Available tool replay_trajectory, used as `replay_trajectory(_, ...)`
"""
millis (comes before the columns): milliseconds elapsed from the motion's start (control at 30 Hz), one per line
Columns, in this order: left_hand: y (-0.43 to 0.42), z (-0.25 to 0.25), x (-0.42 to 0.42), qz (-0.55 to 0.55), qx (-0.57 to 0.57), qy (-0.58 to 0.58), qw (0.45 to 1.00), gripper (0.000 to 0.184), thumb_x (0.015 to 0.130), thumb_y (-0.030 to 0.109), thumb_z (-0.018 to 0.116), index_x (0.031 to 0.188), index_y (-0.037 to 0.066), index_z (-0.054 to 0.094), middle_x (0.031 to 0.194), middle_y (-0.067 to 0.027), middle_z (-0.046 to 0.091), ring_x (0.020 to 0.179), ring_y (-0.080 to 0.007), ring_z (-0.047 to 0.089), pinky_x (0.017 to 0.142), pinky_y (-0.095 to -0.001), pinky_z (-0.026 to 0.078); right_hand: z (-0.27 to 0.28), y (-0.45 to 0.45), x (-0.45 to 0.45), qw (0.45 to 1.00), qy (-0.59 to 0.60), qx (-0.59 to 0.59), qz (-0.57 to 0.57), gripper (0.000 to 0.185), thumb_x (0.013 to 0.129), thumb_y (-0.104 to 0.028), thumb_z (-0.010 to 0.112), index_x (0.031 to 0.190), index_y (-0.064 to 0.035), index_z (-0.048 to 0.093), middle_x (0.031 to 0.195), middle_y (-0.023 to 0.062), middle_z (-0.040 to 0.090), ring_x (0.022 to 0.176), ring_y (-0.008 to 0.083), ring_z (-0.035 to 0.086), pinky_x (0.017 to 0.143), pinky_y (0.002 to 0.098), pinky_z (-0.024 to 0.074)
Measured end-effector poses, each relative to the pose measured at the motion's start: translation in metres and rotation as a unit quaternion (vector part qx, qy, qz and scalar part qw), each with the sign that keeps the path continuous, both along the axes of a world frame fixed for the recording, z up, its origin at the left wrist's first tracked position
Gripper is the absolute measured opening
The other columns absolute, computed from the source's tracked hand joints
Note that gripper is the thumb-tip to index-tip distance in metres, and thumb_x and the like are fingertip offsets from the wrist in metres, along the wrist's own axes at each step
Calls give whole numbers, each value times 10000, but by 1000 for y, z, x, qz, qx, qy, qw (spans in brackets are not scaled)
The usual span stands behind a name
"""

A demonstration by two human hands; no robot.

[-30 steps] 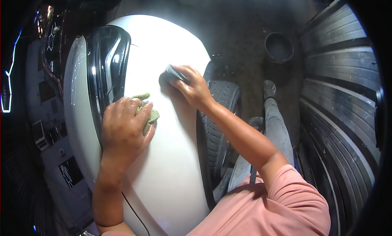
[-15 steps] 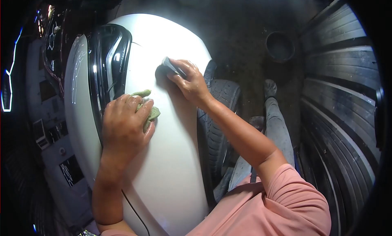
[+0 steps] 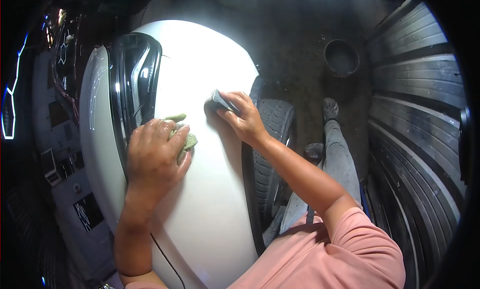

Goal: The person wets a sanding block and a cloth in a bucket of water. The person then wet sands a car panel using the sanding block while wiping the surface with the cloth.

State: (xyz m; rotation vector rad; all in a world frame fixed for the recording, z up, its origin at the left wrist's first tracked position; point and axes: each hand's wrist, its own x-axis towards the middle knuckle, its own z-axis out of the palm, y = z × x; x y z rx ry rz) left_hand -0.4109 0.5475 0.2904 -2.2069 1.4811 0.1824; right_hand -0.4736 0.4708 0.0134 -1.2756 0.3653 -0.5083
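A white car fender (image 3: 210, 189) curves under both hands, its paint bright under the light. My right hand (image 3: 246, 120) is closed around a grey sanding block (image 3: 218, 101), which lies against the fender above the wheel arch. Bunched under the fingers of my left hand (image 3: 154, 156) is a damp green cloth (image 3: 189, 141); that hand rests on the panel beside the dark headlight (image 3: 132, 79). Both hands look wet. The working face of the block is hidden against the paint.
A tyre (image 3: 272, 154) sits in the wheel arch to the right of the fender. A dark bucket (image 3: 342, 58) stands on the floor at the far right, near my foot (image 3: 330, 109). Ribbed metal shutter panels (image 3: 420, 109) line the right side.
My right hand has slid the sanding block over the fender, nearer to me and slightly right. My left hand and the green cloth have stayed almost in place.
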Motion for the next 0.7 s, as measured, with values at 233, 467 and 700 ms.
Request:
replay_trajectory(233,-2,0,0,-6,5,-1,1000,498,777,179,845,1259,113,738,1214,-85,655,1243,-300,602,1063,-486,470,20,-14,23,1000,-17,8,-20,445,965,-259,747,1374,-90,700,1314,143,667,1264,361,588,1105,446,464)
replay_trajectory(467,-1,0,0,-6,-1,4,1000,500,770,168,848,1256,114,739,1210,-79,655,1236,-300,604,1061,-484,470,22,-29,58,999,-33,14,-27,437,951,-230,769,1351,-65,708,1262,172,704,1207,365,628,1085,438,482)
replay_trajectory(700,-3,2,0,5,-5,19,1000,505,764,153,847,1257,119,743,1208,-81,656,1230,-301,609,1067,-486,468,17,6,4,999,-47,0,-8,522,908,-164,818,1412,-156,686,1357,117,656,1281,349,565,1144,466,435)
